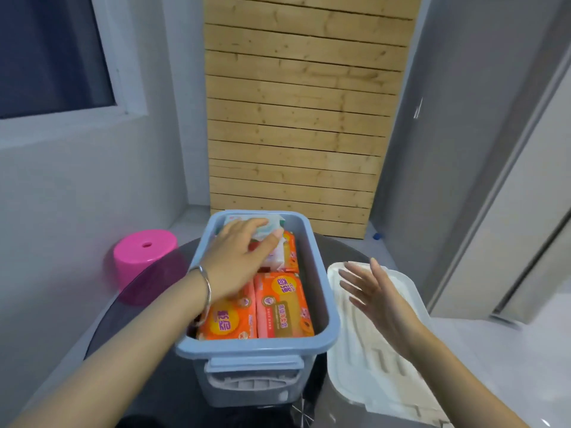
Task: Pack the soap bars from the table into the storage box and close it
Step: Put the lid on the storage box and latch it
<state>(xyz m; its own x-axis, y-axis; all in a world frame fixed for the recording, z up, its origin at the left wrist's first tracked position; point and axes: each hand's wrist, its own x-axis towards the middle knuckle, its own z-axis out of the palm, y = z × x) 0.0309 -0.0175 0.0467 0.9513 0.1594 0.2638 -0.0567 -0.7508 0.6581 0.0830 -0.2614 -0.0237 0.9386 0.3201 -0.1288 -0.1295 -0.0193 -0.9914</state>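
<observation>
A blue storage box stands open on a dark round table. Inside lie several orange-wrapped soap bars. At the far end is a white and teal soap bar lying on top of the others. My left hand reaches into the box and rests on that white bar, fingers curled over it. My right hand hovers flat with fingers spread above the white lid, which lies on the table to the right of the box.
A pink plastic stool stands on the floor to the left of the table. A wooden slatted panel leans against the wall behind. A sliding door frame is on the right.
</observation>
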